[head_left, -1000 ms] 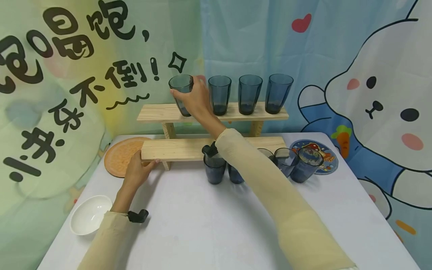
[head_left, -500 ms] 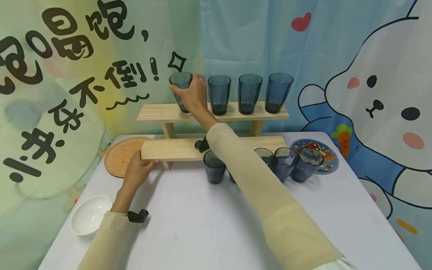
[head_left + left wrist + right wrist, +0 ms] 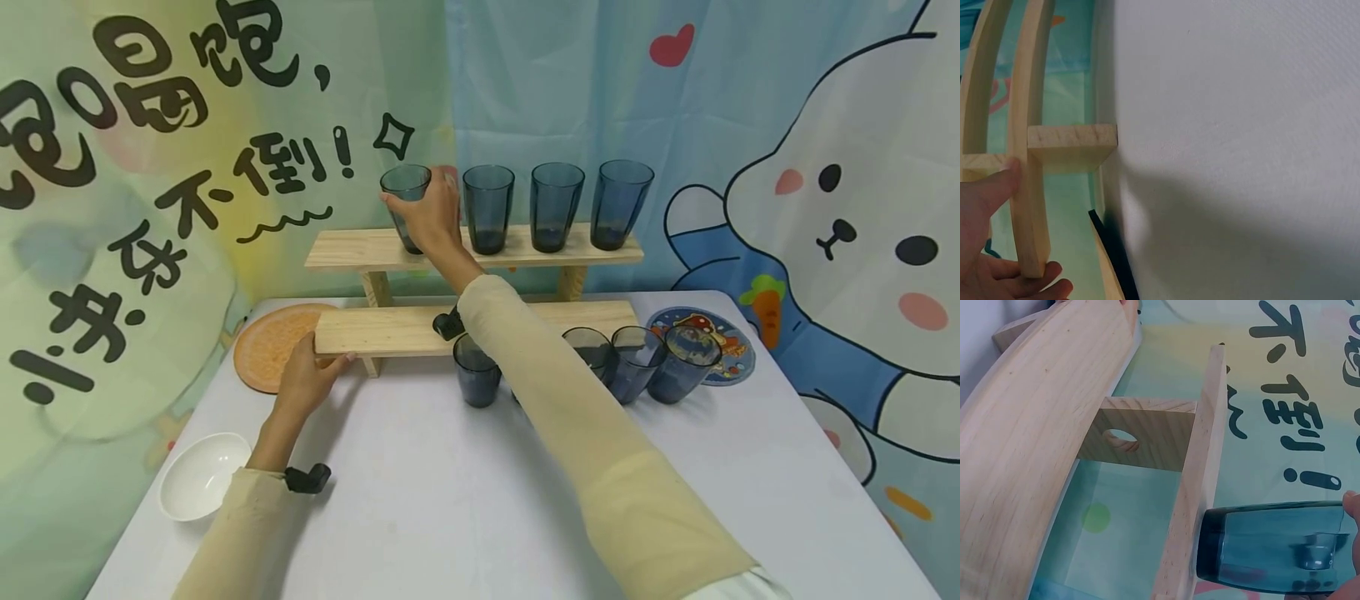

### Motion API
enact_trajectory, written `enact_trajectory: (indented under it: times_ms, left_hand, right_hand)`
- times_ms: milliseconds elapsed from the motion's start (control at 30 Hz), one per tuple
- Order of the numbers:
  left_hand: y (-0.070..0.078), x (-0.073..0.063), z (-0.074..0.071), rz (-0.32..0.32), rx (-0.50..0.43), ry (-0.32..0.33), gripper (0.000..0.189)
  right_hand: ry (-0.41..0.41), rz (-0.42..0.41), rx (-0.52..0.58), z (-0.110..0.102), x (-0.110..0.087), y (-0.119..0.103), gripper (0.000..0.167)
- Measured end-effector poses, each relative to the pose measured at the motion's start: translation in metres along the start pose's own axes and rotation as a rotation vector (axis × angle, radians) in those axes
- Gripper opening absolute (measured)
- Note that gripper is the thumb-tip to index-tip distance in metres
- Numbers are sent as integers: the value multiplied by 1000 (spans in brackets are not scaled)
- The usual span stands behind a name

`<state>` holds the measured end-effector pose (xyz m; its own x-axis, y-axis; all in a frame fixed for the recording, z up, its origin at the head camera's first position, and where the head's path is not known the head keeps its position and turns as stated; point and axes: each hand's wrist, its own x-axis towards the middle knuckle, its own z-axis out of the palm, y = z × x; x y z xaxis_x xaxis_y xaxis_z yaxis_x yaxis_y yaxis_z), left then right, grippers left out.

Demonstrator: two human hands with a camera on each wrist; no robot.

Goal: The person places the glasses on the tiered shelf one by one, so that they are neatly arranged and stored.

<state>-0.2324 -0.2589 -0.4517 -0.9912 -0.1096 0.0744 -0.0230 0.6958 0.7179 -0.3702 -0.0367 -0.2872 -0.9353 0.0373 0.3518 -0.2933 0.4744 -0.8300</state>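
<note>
A two-tier wooden shelf (image 3: pixel 382 331) stands at the back of the table. My left hand (image 3: pixel 306 375) grips the left end of its lower board, with the thumb (image 3: pixel 999 187) on one face and fingers round the end. On the left part of the upper board (image 3: pixel 341 248), my right hand (image 3: pixel 435 212) holds a blue drinking glass (image 3: pixel 1272 547) near its rim. The base of this glass meets the board in the right wrist view. Three matching glasses (image 3: pixel 488 212) stand upright in a row to its right on the same board.
Several more blue glasses (image 3: pixel 477 379) stand on the table before the shelf, partly behind the right sleeve. An orange round mat (image 3: pixel 270 350) lies left, a patterned blue mat (image 3: pixel 738 358) right. A white bowl (image 3: pixel 202 479) sits at the left edge.
My right wrist and forearm have shifted a little left, and the held glass has moved slightly back on the upper board. The left hand keeps its grip in place.
</note>
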Motion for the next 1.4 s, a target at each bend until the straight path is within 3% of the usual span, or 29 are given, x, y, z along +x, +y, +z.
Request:
enact_trajectory:
  times_ms: [433,900,1167,1400]
  left_hand:
    - [2,0,-2,-26,23,-6,85]
    - [-2,2,1,-3,24,8,85]
    - [-1,-1,-1,-20,19,0,86]
    - [2,0,-1,-23,26,1,86]
  right_hand:
    - [13,8,29,-1,2,5,77]
    - [-74,39,10,-2,-13,5,103]
    - [-150,-64,30,-13,-40,-13,117]
    - [-172,-170,15,-45,-60,-19,114]
